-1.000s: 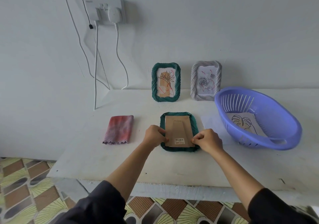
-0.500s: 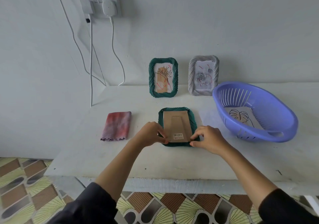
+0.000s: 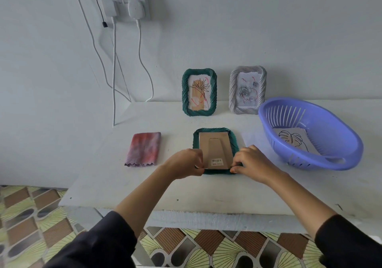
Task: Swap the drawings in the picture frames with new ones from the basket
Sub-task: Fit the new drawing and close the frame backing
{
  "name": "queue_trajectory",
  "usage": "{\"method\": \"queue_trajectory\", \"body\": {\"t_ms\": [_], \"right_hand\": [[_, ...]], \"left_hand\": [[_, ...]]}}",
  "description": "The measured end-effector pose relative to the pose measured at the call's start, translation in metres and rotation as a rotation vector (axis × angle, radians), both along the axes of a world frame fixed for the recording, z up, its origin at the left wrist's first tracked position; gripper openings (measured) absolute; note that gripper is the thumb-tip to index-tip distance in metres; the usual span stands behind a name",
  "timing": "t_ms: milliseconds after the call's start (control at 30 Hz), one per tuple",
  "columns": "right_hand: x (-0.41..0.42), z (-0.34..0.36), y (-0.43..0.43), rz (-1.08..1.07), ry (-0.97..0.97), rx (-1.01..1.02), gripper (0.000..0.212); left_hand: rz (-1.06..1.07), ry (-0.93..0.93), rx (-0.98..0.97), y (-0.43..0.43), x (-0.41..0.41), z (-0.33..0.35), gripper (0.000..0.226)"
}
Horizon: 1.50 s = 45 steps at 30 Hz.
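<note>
**Head view: both hands at the lower corners of a face-down frame**

Head camera looks down on a white counter (image 3: 206,191) against a pale wall. At the centre of the frame a face-down green frame (image 3: 195,139) lies flat, its brown cardboard backing (image 3: 215,148) up, with the folded stand and a barcode sticker (image 3: 216,161) near the lower edge.

The left hand (image 3: 186,163) has its fingers curled round the frame's lower left corner, and the right hand (image 3: 251,164) grips the lower right corner the same way. The 2 hands are apart, with the backing between them. Whether the backing is lifted from the frame I cannot tell.

Upper centre, 2 more frames stand upright at the wall: a standing green frame (image 3: 199,92) with a flower drawing, and just to its right a grey frame (image 3: 247,90) with a rose drawing.

At the right, a purple basket (image 3: 339,143) sits on the counter, near the flat frame but not touching it. It holds 1 leaf drawing (image 3: 291,139). A pale sheet (image 3: 250,138) lies flat between the basket and the flat frame.

Left of centre lies a folded red-and-purple cloth (image 3: 143,149). In the upper left, a wall socket (image 3: 124,3) has plugs in it, and white cables hang down from it.
</note>
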State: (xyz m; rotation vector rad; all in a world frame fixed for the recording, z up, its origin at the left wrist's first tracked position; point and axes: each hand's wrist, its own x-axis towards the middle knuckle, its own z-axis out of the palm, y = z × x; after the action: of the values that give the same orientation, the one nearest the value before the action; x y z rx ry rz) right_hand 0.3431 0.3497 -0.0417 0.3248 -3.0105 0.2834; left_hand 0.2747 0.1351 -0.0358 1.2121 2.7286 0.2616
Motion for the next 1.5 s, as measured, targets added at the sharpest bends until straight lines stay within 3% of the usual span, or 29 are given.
{"method": "queue_trajectory", "body": {"t_ms": [333,667,867,1067,1267,1500], "right_hand": [[0.001,-0.005,-0.008,-0.039,0.048,-0.03,0.018],[0.003,-0.006,-0.009,-0.16,0.016,-0.22,0.01],[0.0,-0.011,-0.007,-0.227,-0.112,-0.324,0.011],[-0.029,0.001,0.005,-0.335,-0.13,-0.582,0.007],[-0.094,-0.004,0.008,-0.471,-0.041,-0.478,0.031],[-0.116,-0.015,0.014,-0.475,-0.046,-0.485,0.032]], "left_hand": [[0.021,-0.015,0.105,0.002,-0.008,-0.009,0.023],[0.087,-0.122,0.224,0.002,-0.015,-0.008,0.016],[0.064,-0.07,0.261,0.0,-0.017,-0.013,0.014],[0.417,-0.076,0.567,0.015,-0.04,-0.012,0.022],[0.612,-0.168,0.457,0.043,-0.078,-0.018,0.035],[0.634,-0.23,0.53,0.047,-0.093,-0.02,0.032]]}}
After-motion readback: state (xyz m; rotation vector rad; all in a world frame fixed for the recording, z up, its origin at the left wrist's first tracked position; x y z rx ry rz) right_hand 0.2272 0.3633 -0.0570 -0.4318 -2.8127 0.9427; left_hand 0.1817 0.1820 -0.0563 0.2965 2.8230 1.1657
